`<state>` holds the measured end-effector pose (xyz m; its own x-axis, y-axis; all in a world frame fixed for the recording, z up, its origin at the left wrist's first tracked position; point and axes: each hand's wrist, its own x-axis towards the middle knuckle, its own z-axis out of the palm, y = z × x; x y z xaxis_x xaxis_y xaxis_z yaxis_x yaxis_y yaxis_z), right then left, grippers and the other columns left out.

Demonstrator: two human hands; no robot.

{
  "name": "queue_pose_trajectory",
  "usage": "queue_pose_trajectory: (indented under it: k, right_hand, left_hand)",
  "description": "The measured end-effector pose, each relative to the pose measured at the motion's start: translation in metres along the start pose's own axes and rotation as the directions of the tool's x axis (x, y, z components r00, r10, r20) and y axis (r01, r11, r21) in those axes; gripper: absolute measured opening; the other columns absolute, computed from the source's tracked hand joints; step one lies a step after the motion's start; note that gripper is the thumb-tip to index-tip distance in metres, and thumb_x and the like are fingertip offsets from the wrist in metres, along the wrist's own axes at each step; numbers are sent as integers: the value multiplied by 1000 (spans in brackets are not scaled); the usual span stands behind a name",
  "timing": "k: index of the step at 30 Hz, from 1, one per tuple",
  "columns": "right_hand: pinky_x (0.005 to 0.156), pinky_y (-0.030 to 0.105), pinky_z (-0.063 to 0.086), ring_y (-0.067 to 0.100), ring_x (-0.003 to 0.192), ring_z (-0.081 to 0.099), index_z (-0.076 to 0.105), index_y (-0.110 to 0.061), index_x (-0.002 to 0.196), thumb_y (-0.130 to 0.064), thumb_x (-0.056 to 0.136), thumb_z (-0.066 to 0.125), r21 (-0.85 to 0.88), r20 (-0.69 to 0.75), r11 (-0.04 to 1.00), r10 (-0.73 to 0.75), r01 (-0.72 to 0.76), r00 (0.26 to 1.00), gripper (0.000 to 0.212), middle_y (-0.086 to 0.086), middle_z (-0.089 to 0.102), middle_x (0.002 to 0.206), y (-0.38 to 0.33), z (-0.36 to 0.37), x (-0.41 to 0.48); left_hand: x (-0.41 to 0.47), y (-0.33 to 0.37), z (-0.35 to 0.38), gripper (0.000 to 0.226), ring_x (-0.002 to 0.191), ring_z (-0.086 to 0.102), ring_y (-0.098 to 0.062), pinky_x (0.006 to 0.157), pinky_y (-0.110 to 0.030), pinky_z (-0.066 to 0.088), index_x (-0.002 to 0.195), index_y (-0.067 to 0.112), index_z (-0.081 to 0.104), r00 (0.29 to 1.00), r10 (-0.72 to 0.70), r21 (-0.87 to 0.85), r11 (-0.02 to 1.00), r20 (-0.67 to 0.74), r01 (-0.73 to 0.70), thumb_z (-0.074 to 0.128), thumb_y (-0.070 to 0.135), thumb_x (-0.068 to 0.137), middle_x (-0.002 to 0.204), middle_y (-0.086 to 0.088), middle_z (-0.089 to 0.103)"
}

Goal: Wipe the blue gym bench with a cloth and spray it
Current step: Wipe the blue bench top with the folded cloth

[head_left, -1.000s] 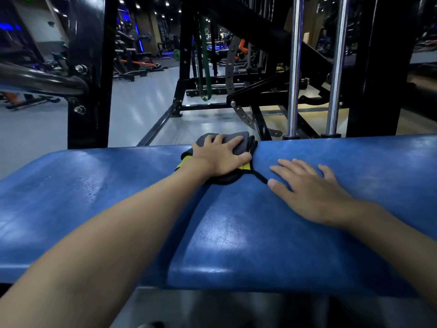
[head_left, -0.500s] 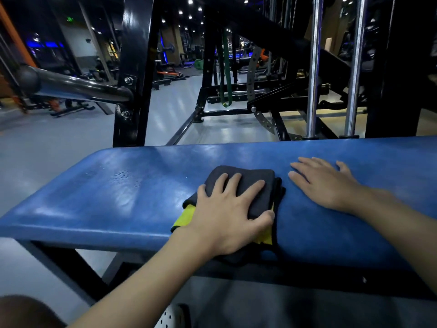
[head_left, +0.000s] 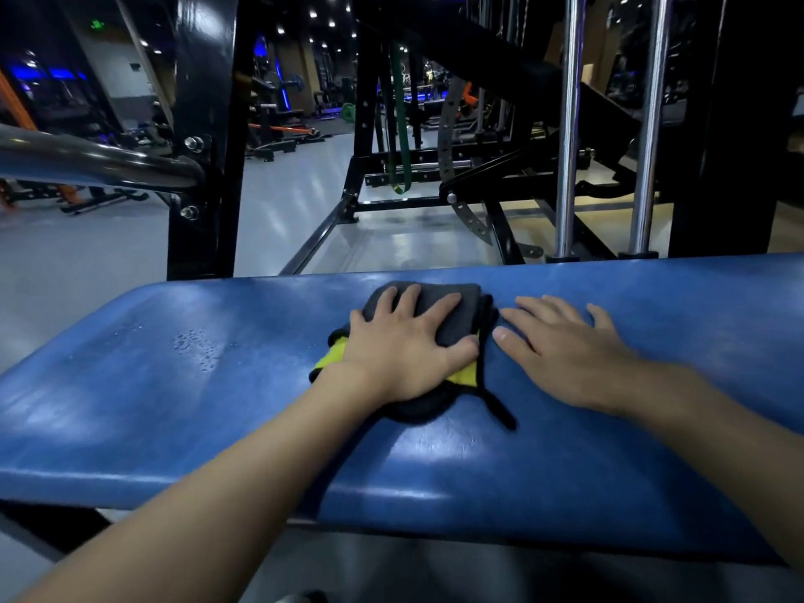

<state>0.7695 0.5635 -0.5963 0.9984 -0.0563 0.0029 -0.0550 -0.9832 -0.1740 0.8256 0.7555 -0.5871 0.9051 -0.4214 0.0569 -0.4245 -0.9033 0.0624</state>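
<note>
The blue gym bench (head_left: 174,406) stretches across the view, its padded top shiny. A folded dark grey and yellow cloth (head_left: 461,304) with black trim lies on the middle of the pad. My left hand (head_left: 404,346) presses flat on the cloth, fingers spread over it. My right hand (head_left: 561,354) rests palm down on the bare pad just right of the cloth, holding nothing. A patch of spray droplets (head_left: 198,343) sits on the pad to the left. No spray bottle is in view.
A black upright post (head_left: 204,137) with a chrome bar (head_left: 87,161) stands behind the bench at left. Two chrome guide rods (head_left: 565,124) and a black machine frame rise behind it at right. Grey gym floor (head_left: 87,263) lies beyond.
My left hand pulled the cloth toward the near edge of the pad, then pushed it back toward the far edge. My right hand stayed flat on the pad.
</note>
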Motion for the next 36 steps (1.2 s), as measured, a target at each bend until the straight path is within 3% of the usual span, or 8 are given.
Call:
queue_pose_trajectory:
  k: [3, 11, 17, 21, 29, 33, 36]
  right_hand:
    - [119, 56, 0, 12, 151, -2, 20, -38, 152, -61, 96, 5, -16, -17, 1000, -8, 7, 1000, 62, -13, 7, 164, 2, 4, 2]
    - [119, 54, 0, 10, 151, -1, 22, -40, 150, -61, 95, 5, 5, -34, 1000, -17, 17, 999, 62, -14, 9, 163, 4, 4, 1]
    - [119, 53, 1, 8, 149, 6, 30, -41, 147, -55, 100, 10, 68, -65, 998, -8, 12, 998, 53, -17, 16, 160, 4, 3, 1]
    - [119, 54, 2, 8, 149, 9, 33, -40, 146, -54, 101, 11, 82, -62, 997, 3, 2, 998, 51, -16, 20, 160, 3, 2, 2]
    - [118, 57, 4, 14, 150, 11, 35, -33, 147, -51, 104, 13, 38, -49, 999, -22, 24, 999, 52, -9, 23, 160, -2, -4, -10]
    - [118, 59, 0, 19, 151, 7, 34, -30, 148, -50, 104, 13, -60, -51, 998, -20, 17, 998, 53, -8, 23, 160, -7, -5, -11]
    - [119, 56, 1, 16, 151, 10, 40, -33, 146, -53, 103, 14, 70, -107, 997, -18, 26, 994, 54, -10, 28, 159, -12, -9, -10]
  left_hand:
    - [47, -8, 2, 71, 153, 6, -27, 115, -64, 15, 153, 51, 14, 1000, -6, -6, 1000, 9, 6, 25, 78, 89, 167, 1, 12]
    - [110, -13, 2, 72, 149, 18, -30, 112, -64, 19, 152, 52, 15, 999, -34, 1, 999, 31, 34, 20, 80, 86, 161, -2, 26]
    - [71, -11, 3, 73, 151, 9, -27, 114, -62, 18, 154, 52, 13, 1000, -15, 16, 1000, 18, 15, 21, 79, 86, 165, 0, 16]
    - [14, -6, 1, 89, 151, 10, -24, 115, -59, 18, 154, 52, 13, 1000, 0, 31, 1000, 26, -1, 7, 83, 70, 164, 0, 18]
    - [-95, 4, -4, 92, 151, 6, -21, 114, -53, 20, 154, 50, 9, 999, 35, 62, 998, -25, -33, -2, 79, 68, 165, 1, 15]
    - [-96, 8, -10, 92, 149, 11, -21, 113, -55, 23, 152, 50, 19, 999, 11, -22, 1000, -30, -12, 1, 83, 67, 161, 3, 22]
    - [-82, 10, -7, 89, 151, 6, -23, 113, -61, 18, 151, 54, 14, 1000, 5, -20, 1000, 9, -4, 5, 85, 68, 163, 3, 17]
